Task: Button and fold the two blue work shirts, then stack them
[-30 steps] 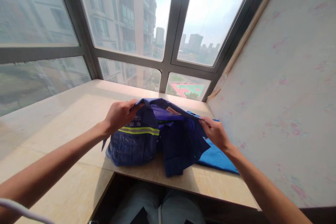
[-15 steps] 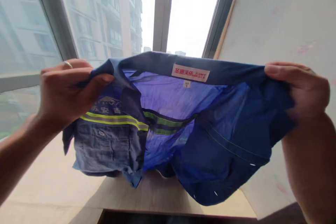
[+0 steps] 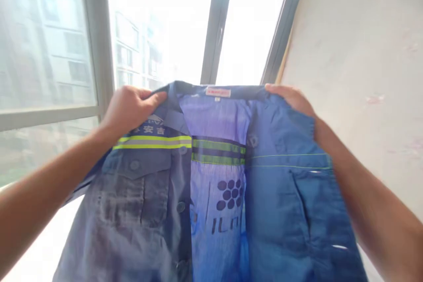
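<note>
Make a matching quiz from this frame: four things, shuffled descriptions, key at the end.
Things
1. jacket
2. neck label
3. chest stripe
4. left grip

Descriptions
A. yellow-green edges, grey middle
B. pinched shut at the jacket's top
C. mostly blue, front hanging open
D. pale with reddish print

Pairs: 1-C, 2-D, 3-A, 4-B

Left of the jacket (image 3: 211,185), the left forearm (image 3: 66,176) is bare as far as it shows, slimming toward the wrist; the left hand (image 3: 127,110) is bare, its back smoothly rounded. Right of the jacket, the right forearm (image 3: 363,194) is likewise bare and tapering, the right hand (image 3: 295,99) bare and partly hidden behind the cloth.
</note>
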Demonstrator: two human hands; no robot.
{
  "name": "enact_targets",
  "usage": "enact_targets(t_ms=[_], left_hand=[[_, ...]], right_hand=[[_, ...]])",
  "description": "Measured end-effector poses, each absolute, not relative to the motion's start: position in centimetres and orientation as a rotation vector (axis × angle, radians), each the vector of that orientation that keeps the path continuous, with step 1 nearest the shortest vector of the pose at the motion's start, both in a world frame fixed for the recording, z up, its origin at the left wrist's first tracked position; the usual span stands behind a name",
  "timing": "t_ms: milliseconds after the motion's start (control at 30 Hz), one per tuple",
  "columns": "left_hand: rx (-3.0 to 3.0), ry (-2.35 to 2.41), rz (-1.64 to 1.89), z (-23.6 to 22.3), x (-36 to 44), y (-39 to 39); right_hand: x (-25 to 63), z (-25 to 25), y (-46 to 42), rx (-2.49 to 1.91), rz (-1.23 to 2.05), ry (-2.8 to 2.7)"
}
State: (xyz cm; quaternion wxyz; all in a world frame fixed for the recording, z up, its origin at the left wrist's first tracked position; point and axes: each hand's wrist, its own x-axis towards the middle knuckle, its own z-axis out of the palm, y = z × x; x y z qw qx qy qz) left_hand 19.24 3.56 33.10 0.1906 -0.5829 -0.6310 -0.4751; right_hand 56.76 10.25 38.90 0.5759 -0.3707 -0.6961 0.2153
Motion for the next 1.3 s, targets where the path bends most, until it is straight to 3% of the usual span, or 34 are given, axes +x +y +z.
enact_targets(t_ms=[267,567,767,1033,1300], left_hand=[[-1.845,-2.188,-0.523,20.7,19.5,12.0],[-1.853,-2.439,-0.342,11.2,18.0,18.9],[-1.974,-2.545,-0.122,3.6,17.5,20.4],[-2.216,-2.316,-0.171,-1.9,18.2,22.4],[-2.009,-2.371,-0.355,-3.6,19.2,24.6]], right_hand=[[51.4,23.8,21.1,-1.456,0.783,-1.484],[47.2,10.9,25.6,-1.556,0.984,-1.541],[48.4,3.9,26.7,-1.749,0.946,-1.736],[48.5,-2.9,26.9,-1.791,0.670,-2.034],[48.1,-4.8,27.8,-1.779,0.445,-2.161]])
